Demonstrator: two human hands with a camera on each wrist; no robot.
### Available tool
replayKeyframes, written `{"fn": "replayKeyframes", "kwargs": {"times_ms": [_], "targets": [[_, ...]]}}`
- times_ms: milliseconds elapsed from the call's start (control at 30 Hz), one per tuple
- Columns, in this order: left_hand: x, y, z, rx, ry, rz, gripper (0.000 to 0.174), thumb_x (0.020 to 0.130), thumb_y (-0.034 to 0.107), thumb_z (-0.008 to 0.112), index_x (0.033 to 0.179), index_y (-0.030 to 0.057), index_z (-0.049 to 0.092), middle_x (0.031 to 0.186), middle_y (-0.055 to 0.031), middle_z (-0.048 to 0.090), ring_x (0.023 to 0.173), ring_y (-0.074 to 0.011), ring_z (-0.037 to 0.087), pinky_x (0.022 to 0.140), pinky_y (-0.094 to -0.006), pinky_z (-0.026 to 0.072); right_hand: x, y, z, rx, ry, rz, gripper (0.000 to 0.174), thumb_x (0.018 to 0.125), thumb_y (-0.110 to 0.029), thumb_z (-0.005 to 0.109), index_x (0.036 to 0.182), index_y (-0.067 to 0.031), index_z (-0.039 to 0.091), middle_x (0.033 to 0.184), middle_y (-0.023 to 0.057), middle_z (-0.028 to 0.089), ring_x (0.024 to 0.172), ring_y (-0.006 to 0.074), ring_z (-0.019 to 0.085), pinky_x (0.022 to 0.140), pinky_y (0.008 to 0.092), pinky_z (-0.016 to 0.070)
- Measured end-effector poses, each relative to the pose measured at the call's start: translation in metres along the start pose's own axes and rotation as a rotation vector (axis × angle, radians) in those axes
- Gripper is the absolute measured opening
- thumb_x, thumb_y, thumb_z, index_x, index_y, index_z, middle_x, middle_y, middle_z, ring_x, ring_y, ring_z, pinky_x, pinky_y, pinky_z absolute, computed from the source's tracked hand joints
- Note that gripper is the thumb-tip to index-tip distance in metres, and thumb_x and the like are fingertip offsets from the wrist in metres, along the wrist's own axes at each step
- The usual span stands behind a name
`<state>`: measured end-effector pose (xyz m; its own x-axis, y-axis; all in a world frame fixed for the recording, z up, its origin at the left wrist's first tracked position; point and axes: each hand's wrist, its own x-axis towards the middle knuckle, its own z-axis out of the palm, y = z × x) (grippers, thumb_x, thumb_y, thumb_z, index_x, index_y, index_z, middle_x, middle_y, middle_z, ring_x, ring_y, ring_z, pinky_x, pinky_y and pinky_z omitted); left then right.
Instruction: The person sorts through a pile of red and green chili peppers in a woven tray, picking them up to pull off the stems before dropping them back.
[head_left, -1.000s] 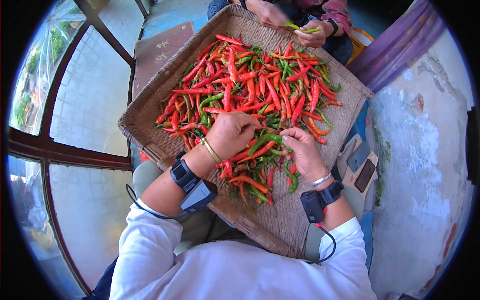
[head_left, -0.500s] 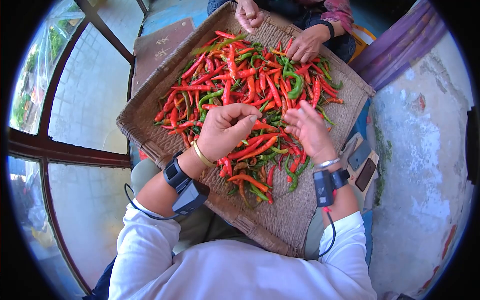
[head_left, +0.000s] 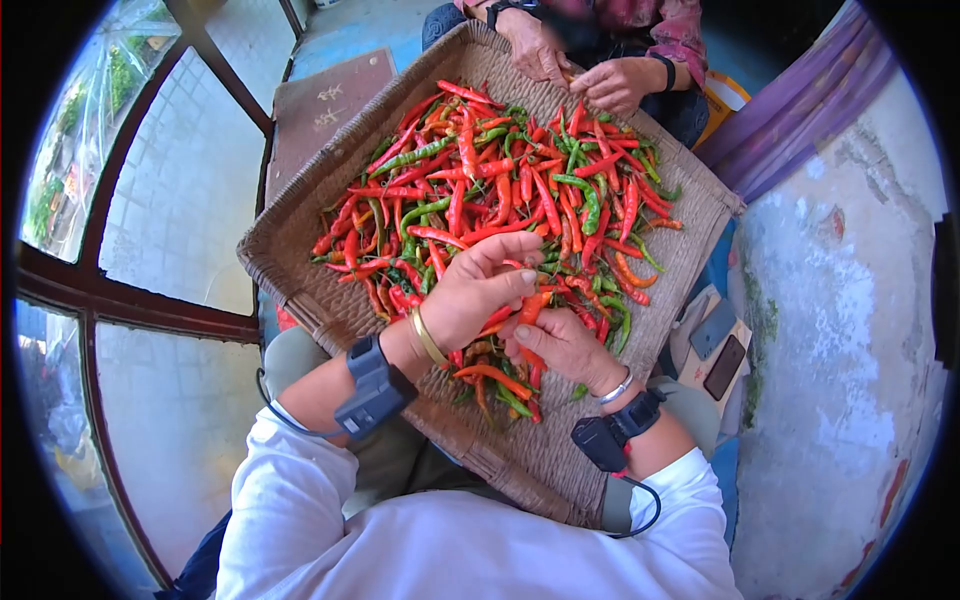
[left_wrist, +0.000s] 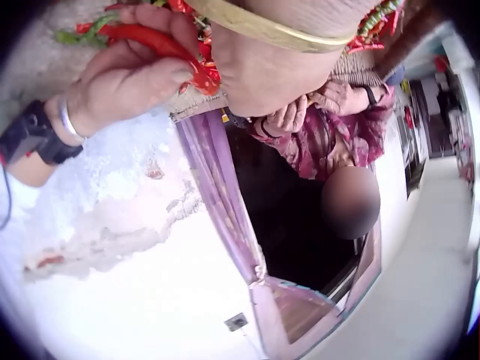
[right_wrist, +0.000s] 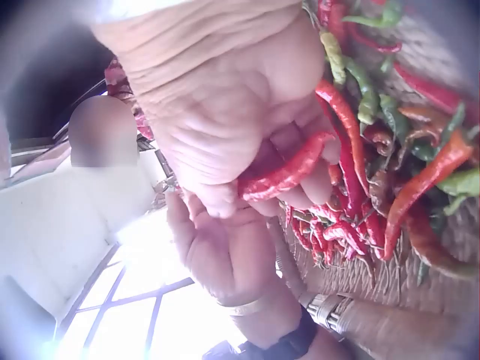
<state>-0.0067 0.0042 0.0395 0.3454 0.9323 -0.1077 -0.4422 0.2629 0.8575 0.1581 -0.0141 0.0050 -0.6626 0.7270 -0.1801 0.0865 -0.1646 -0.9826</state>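
My right hand point(head_left: 572, 350) grips a red chili pepper point(head_left: 530, 330) over the near part of the pepper heap. In the right wrist view that chili pepper point(right_wrist: 289, 172) lies across the curled fingers, its surface shiny and slightly wrinkled. My left hand point(head_left: 478, 288) hovers just left of it, thumb and fingers spread apart with nothing between them. Its fingertips are close to the right thumb in the right wrist view. Red, orange and green chili peppers point(head_left: 500, 190) are heaped below both hands in a square woven basket point(head_left: 690, 190).
Across the basket, another person's hands point(head_left: 610, 85) meet over the far rim. Two phones point(head_left: 725, 367) lie on a board to the right, beside a peeling wall point(head_left: 840, 330). A framed window point(head_left: 180, 190) stands at the left, and a purple curtain point(head_left: 800, 90) hangs at the back right.
A green chili pepper left my right hand, which opened and moved away, then came back leftward holding a red one. My left hand's fingers have spread. The other person's hands have come together.
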Motion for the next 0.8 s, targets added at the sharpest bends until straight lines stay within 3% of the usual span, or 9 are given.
{"fn": "replayKeyframes", "kwargs": {"times_ms": [100,233,300,367,433,533,633,667,800], "targets": [[-0.004,-0.014,0.001,0.252,0.08,-0.005,0.031,0.083,0.009,0.053,0.112,0.0035,0.046,0.095,-0.004,0.054,0.068,-0.0053,0.053,0.059,-0.0195,0.0462,0.0,0.0,0.001,0.06,0.084,0.017,0.033,0.089,-0.029,0.041,0.093,0.0,0.055,0.076,0.0028,0.057,0.067,0.0103,0.054,0.062,0.0234,0.0443],[-0.005,-0.017,-0.001,0.467,-0.168,-0.258,0.021,0.085,0.013,0.051,0.101,0.0002,0.053,0.084,-0.0027,0.056,0.069,-0.0062,0.053,0.054,-0.0199,0.0452,0.001,0.001,0.001,0.032,0.102,0.024,0.023,0.087,-0.021,0.047,0.087,0.0008,0.057,0.072,0.0027,0.057,0.066,0.0094,0.054,0.061,0.0232,0.0444],[-0.004,-0.022,-0.002,0.492,-0.13,-0.21,0.019,0.086,0.015,0.049,0.095,-0.0009,0.055,0.078,-0.0011,0.057,0.066,-0.007,0.052,0.054,-0.0204,0.045,0.001,0.0,0.0,-0.027,0.074,0.049,0.021,0.086,-0.018,0.047,0.087,0.0004,0.057,0.073,0.0027,0.057,0.067,0.0094,0.053,0.061,0.0231,0.044],[0.001,-0.032,-0.01,0.653,-0.076,0.077,0.02,0.086,0.015,0.049,0.096,-0.0007,0.055,0.078,-0.0001,0.057,0.061,-0.0072,0.051,0.054,-0.0216,0.0446,0.001,0.003,-0.005,-0.247,0.195,-0.096,0.018,0.084,-0.015,0.05,0.082,0.0013,0.057,0.073,0.0028,0.058,0.066,0.0097,0.054,0.06,0.023,0.0439],[0.002,-0.022,-0.008,0.7,-0.04,0.096,0.019,0.085,0.016,0.051,0.092,-0.0007,0.056,0.071,-0.0008,0.057,0.056,-0.007,0.049,0.052,-0.0236,0.0434,-0.001,-0.005,-0.012,-0.276,0.246,-0.105,0.017,0.083,-0.017,0.053,0.083,-0.0004,0.057,0.072,0.0017,0.057,0.063,0.0083,0.053,0.056,0.0214,0.0434],[0.002,-0.015,-0.008,1.113,-0.174,0.056,0.022,0.08,0.024,0.054,0.078,0.0029,0.058,0.058,-0.0124,0.055,0.055,-0.0243,0.056,0.051,-0.0325,0.0436,-0.002,-0.012,-0.011,0.241,0.416,0.038,0.012,0.081,-0.017,0.056,0.084,-0.0053,0.056,0.061,-0.0034,0.051,0.051,0.0013,0.045,0.043,0.0141,0.0353],[-0.002,-0.025,-0.006,1.307,-0.305,0.165,0.021,0.077,0.022,0.059,0.078,0.0016,0.057,0.058,-0.0128,0.053,0.052,-0.0213,0.055,0.05,-0.032,0.0421,0.0,-0.004,-0.01,0.244,0.319,0.049,0.012,0.082,-0.017,0.055,0.083,-0.0051,0.055,0.06,-0.0034,0.051,0.047,0.002,0.045,0.041,0.0146,0.0351],[-0.003,-0.025,-0.006,1.327,-0.304,0.143,0.022,0.075,0.023,0.06,0.078,0.0018,0.057,0.06,-0.0157,0.053,0.055,-0.0284,0.055,0.051,-0.0347,0.0425,0.0,-0.001,-0.011,0.242,0.323,0.052,0.011,0.081,-0.016,0.056,0.081,-0.0055,0.054,0.059,-0.0022,0.051,0.045,0.0028,0.044,0.039,0.0153,0.0348],[-0.002,-0.014,-0.005,1.296,-0.299,-0.004,0.021,0.075,0.023,0.059,0.078,0.0027,0.057,0.062,-0.0153,0.055,0.057,-0.0289,0.056,0.052,-0.0348,0.0439,-0.003,-0.004,-0.028,0.482,0.443,0.061,0.009,0.08,-0.015,0.057,0.078,-0.0074,0.053,0.058,0.0006,0.052,0.043,0.0054,0.045,0.038,0.0179,0.0371]]}}
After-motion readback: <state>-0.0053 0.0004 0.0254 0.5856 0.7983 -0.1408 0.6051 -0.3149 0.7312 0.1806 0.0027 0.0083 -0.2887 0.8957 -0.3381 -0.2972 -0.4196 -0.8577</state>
